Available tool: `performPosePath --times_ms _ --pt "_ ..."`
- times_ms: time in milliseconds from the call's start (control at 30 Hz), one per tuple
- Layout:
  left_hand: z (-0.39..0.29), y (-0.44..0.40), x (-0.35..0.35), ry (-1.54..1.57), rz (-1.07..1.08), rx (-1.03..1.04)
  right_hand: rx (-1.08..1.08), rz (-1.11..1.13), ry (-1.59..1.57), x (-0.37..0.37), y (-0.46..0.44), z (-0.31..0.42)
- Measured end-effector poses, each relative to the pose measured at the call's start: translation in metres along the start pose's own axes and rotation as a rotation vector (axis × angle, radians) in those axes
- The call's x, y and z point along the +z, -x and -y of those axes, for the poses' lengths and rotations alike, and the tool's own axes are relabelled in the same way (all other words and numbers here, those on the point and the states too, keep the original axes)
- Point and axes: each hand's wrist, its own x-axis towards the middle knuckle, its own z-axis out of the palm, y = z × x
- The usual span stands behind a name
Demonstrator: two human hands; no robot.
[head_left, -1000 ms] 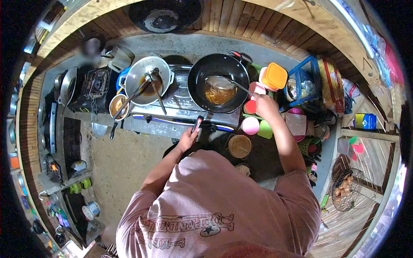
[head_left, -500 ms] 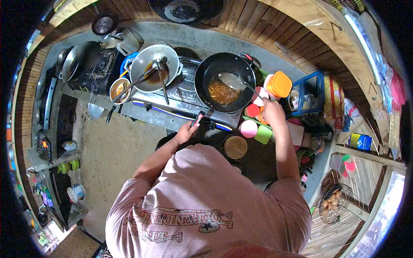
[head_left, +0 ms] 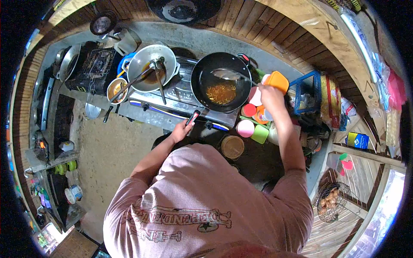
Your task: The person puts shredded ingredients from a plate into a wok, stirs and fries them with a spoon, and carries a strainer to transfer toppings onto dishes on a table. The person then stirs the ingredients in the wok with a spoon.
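A black wok (head_left: 201, 88) sits on the right side of the gas stove (head_left: 180, 90), with brown liquid and thin yellowish strips (head_left: 221, 93) pooled in its near part. My left hand (head_left: 183, 130) is closed around the wok's black and red handle (head_left: 195, 116). In my right hand (head_left: 271, 97), to the right of the wok, is the handle of a metal spatula (head_left: 226, 75). The broad head of that spatula lies inside the wok's far side, beyond the liquid. To the left stands a large grey pot (head_left: 140, 60) with brown liquid and dark-handled utensils resting across it.
Lidded containers, including an orange-lidded one (head_left: 278, 81), a pink one (head_left: 245, 128) and a green one (head_left: 260, 133), crowd the stove's right side. Behind them is a blue basket (head_left: 317, 92). A small bowl of food (head_left: 117, 89) is left of the pot. A round wooden-looking lid (head_left: 232, 146) is below.
The spatula head has moved up and slightly left, away from the liquid to the wok's far side. My right hand has risen a little. My left hand keeps its grip on the handle.
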Motion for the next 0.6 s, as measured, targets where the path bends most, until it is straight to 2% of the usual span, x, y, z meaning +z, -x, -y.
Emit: performPosePath --times_ms 133,200,267,333,400,567,600 --pt "-0.001 0.003 -0.006 -0.033 -0.017 -0.02 -0.049 0.005 0.2 -0.026 -0.029 -0.01" --pt "0.01 -0.002 -0.009 -0.022 -0.01 0.001 -0.163 -0.108 0.308 -0.028 -0.043 -0.012" --pt "0.013 -0.002 -0.009 -0.011 0.002 0.02 -0.142 -0.09 0.35 -0.032 -0.059 -0.005" --pt "0.008 -0.001 -0.01 -0.025 -0.014 0.014 -0.142 0.127 0.463 -0.038 -0.076 -0.003" --pt "0.003 0.0 -0.01 -0.034 -0.017 0.03 -0.112 0.163 0.479 -0.037 -0.086 -0.007" --pt "-0.011 0.006 -0.012 -0.155 -0.06 0.031 0.098 0.356 0.276 0.001 -0.079 -0.036" --pt "-0.009 0.004 -0.012 -0.197 -0.071 0.038 0.212 0.482 0.169 0.01 -0.078 -0.038"
